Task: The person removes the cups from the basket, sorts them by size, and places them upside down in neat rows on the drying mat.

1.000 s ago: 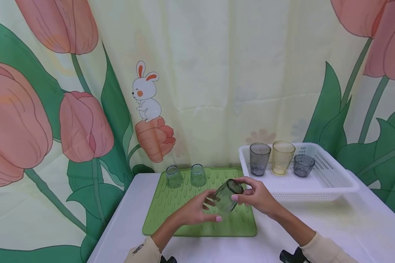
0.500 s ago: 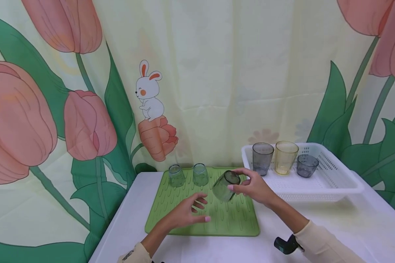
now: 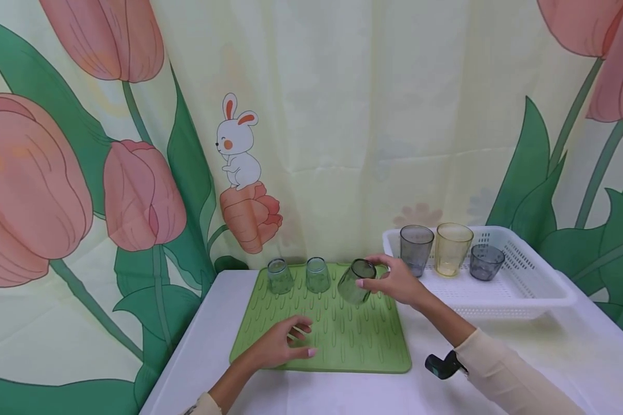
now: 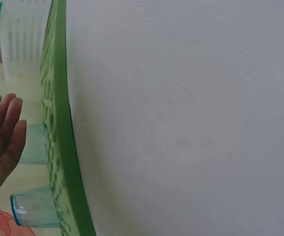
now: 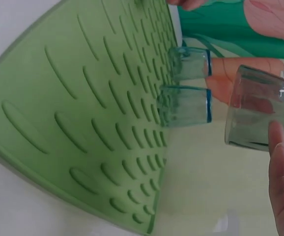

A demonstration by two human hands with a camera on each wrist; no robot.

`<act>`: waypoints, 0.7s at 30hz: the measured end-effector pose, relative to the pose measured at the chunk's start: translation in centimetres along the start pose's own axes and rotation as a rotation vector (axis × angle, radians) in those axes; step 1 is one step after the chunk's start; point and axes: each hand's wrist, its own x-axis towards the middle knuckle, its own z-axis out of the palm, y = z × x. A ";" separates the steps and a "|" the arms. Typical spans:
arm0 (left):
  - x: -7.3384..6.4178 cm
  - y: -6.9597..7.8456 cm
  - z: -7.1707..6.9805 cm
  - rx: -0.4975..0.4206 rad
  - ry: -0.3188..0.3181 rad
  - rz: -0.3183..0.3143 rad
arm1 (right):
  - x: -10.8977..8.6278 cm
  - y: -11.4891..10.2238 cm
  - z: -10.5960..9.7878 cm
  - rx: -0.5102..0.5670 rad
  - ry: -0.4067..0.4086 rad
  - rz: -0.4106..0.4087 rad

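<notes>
1. My right hand [image 3: 394, 281] pinches the smoky green glass [image 3: 354, 286] near its upper end, thumb against fingers; my left hand [image 3: 279, 344], fingers loose, holds nothing. The two are well apart.
2. A second ago both hands were at that glass. Since then the left has let go and drawn back toward me, while the right has carried the glass farther over the green mat [image 3: 342, 351].
3. The glass hangs tilted, wide end down; the right wrist view shows it apart from the mat, beside the middle upturned glass [image 3: 318, 278] and the left upturned glass [image 3: 280, 279].
4. I judge that placing it now rests with the right hand alone, nearly in line with that pair.
5. Three more glasses [image 3: 453, 253] stand in the white basket [image 3: 542, 294].
</notes>
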 end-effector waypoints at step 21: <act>-2.6 -3.6 -1.6 0.040 0.075 -0.084 | 3.7 0.6 0.2 -0.283 0.005 0.089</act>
